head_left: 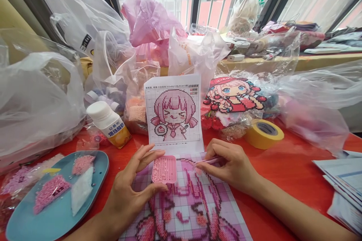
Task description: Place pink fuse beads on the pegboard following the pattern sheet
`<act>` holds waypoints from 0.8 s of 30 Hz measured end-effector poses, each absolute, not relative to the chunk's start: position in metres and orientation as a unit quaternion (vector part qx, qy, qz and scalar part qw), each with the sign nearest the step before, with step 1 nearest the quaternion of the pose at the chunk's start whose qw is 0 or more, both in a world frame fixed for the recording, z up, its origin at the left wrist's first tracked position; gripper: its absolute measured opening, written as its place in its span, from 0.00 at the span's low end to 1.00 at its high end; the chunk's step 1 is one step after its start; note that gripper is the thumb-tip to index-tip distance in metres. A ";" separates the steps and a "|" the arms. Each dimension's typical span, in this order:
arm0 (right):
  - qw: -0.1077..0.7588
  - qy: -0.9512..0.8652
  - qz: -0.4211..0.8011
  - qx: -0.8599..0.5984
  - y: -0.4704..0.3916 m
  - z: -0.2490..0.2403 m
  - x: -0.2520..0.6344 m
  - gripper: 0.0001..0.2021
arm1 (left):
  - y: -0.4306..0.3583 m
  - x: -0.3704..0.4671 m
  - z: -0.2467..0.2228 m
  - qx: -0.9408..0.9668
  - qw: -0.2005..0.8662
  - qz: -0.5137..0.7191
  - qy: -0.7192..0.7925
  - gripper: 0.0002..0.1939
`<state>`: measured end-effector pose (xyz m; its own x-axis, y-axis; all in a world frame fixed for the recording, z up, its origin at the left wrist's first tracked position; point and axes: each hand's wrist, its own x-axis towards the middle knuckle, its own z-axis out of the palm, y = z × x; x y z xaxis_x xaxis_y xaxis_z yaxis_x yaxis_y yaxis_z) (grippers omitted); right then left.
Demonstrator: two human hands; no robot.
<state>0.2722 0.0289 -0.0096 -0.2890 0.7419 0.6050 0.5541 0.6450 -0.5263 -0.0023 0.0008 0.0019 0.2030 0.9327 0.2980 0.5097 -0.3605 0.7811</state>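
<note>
My left hand grips a small pink bead tray by its sides, thumb below and fingers above. Ridged rows line the tray, with loose pink beads in its left part. My right hand pinches slim pale pink tweezers, their tip pointing left over the bead work near the tray. Beneath both hands lies a fuse bead picture of a pink-haired character, partly covered by the tray and hands. Behind it a printed pattern sheet with the same character stands upright.
At left are a blue plate with bead bags and a white-capped bottle. Yellow tape and a finished bead figure sit at right, with papers farther over. Plastic bags crowd the back.
</note>
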 end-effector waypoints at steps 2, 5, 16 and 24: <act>0.433 -0.796 0.109 -0.407 0.029 -0.009 0.272 0.17 | 0.001 -0.003 0.001 0.727 0.275 0.390 0.495 0.34; 0.432 -0.796 0.110 -0.409 0.029 -0.009 0.272 0.17 | 0.001 -0.003 0.001 0.724 0.281 0.389 0.496 0.35; 0.453 -0.745 0.078 -0.484 0.031 -0.012 0.272 0.18 | -0.005 0.007 0.010 0.670 0.320 0.413 0.527 0.35; 0.448 -0.756 0.104 -0.465 0.030 -0.013 0.271 0.18 | -0.005 0.007 0.011 0.662 0.329 0.415 0.530 0.36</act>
